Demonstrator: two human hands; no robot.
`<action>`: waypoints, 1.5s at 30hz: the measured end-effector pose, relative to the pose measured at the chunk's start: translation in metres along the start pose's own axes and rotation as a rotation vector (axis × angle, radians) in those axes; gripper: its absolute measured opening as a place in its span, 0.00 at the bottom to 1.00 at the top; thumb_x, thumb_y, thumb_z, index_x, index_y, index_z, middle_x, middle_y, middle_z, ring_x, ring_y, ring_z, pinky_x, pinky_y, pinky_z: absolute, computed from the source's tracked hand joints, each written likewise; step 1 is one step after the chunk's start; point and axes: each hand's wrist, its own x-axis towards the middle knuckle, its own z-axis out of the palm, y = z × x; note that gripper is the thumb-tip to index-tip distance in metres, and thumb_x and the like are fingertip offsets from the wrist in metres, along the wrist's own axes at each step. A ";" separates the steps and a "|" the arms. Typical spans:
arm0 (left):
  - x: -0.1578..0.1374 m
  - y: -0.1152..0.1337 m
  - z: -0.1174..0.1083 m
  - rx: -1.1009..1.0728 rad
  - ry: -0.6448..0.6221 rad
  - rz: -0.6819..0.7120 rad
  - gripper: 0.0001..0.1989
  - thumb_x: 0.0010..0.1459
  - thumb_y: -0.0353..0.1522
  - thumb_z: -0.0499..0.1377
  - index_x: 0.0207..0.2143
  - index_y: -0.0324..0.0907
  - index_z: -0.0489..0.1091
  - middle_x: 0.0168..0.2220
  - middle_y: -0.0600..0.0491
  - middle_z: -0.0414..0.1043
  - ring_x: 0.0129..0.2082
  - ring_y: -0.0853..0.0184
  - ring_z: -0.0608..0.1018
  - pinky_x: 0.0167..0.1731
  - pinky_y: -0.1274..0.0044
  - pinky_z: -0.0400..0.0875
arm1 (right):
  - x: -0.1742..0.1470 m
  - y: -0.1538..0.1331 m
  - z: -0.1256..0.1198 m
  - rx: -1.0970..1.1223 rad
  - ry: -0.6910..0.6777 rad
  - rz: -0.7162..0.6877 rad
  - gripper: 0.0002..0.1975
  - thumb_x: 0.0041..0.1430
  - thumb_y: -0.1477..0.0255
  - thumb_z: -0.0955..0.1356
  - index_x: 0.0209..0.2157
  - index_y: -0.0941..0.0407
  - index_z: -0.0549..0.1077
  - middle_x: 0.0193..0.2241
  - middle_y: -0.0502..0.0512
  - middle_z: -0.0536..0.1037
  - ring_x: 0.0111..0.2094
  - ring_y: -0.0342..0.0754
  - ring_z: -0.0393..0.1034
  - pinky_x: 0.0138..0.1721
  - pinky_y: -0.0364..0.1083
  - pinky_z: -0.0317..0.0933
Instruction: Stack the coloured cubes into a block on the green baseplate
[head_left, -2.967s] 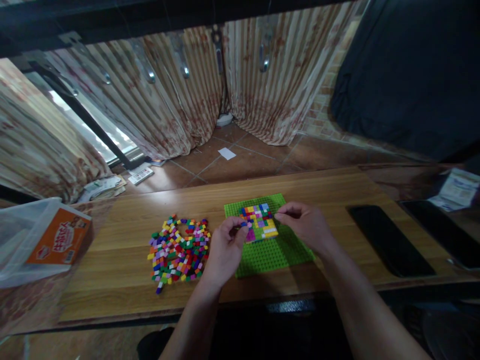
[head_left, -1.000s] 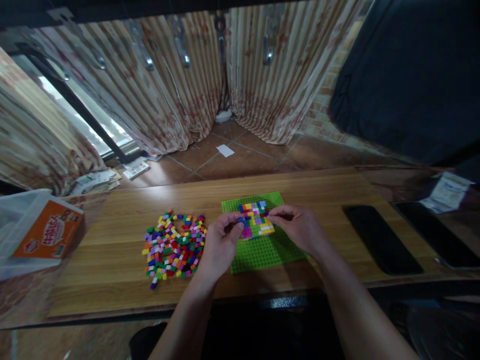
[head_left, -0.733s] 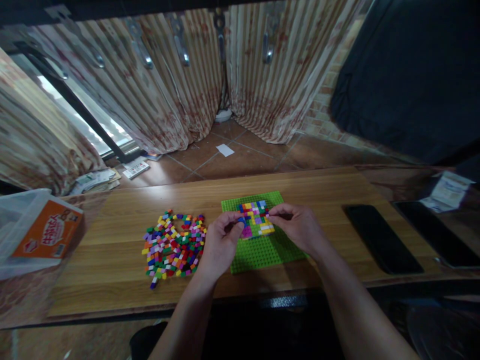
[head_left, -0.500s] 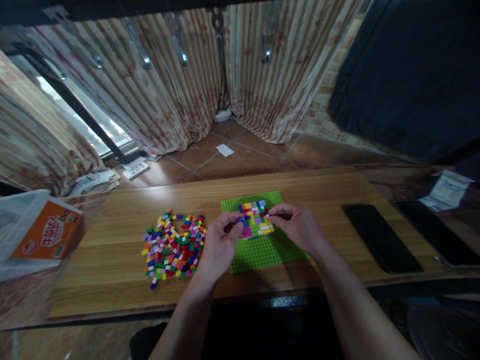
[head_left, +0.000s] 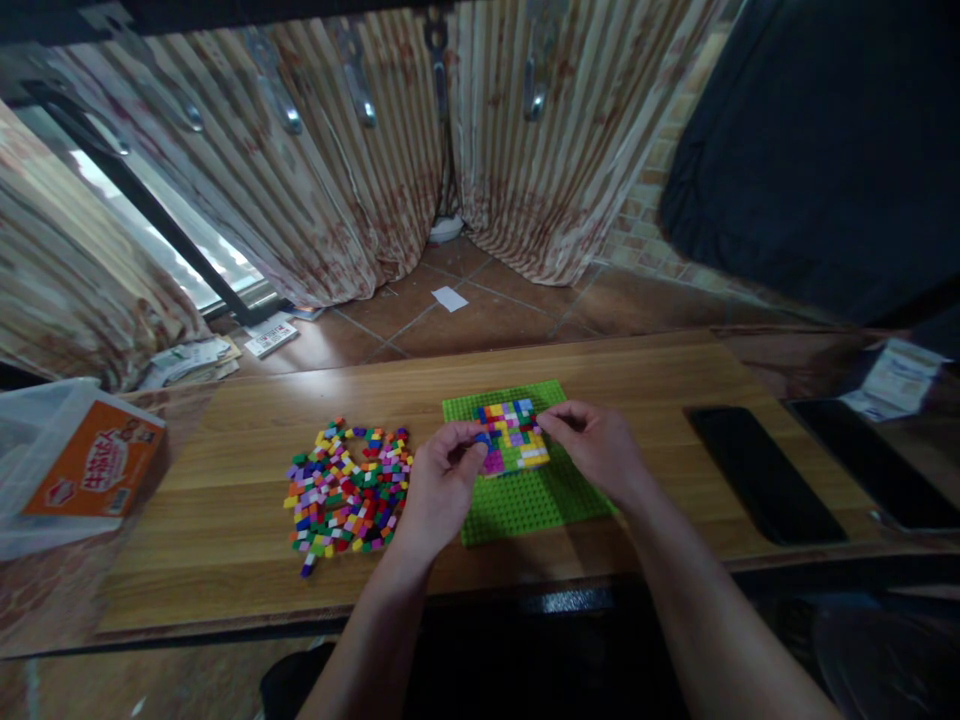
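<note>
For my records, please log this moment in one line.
left hand: at joined blocks, left edge; right hand: at right edge; board: under blocks; loose pile: left of board

The bare left hand [head_left: 441,485] is covering part of the left edge of a multicoloured rectangle of plastic bricks [head_left: 517,440]; whether its fingertips are pinching anything is going unresolved at this size. The bare right hand [head_left: 594,448] is hiding part of the studded green plastic baseplate [head_left: 510,510]. The frame's left edge is cropping a translucent, orange-labelled plastic box [head_left: 86,460].
</note>
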 end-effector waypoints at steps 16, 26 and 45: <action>-0.001 0.002 0.001 0.005 0.000 -0.001 0.07 0.49 0.31 0.63 0.33 0.39 0.74 0.29 0.54 0.75 0.27 0.70 0.74 0.30 0.79 0.69 | 0.002 0.004 0.009 0.168 0.022 0.065 0.10 0.48 0.63 0.73 0.27 0.55 0.80 0.24 0.52 0.80 0.27 0.47 0.72 0.30 0.46 0.64; -0.001 0.002 0.004 -0.021 0.004 -0.017 0.08 0.48 0.31 0.64 0.33 0.39 0.75 0.30 0.54 0.76 0.29 0.70 0.75 0.32 0.78 0.72 | 0.003 0.004 0.012 0.169 0.036 0.041 0.10 0.48 0.62 0.72 0.25 0.55 0.79 0.21 0.51 0.78 0.24 0.45 0.69 0.27 0.45 0.62; -0.003 0.005 0.005 -0.155 -0.044 -0.042 0.09 0.49 0.32 0.65 0.34 0.39 0.73 0.32 0.53 0.77 0.28 0.70 0.77 0.30 0.78 0.76 | -0.028 -0.037 0.018 0.166 -0.107 -0.180 0.06 0.57 0.66 0.71 0.33 0.53 0.79 0.30 0.50 0.80 0.32 0.47 0.73 0.36 0.46 0.65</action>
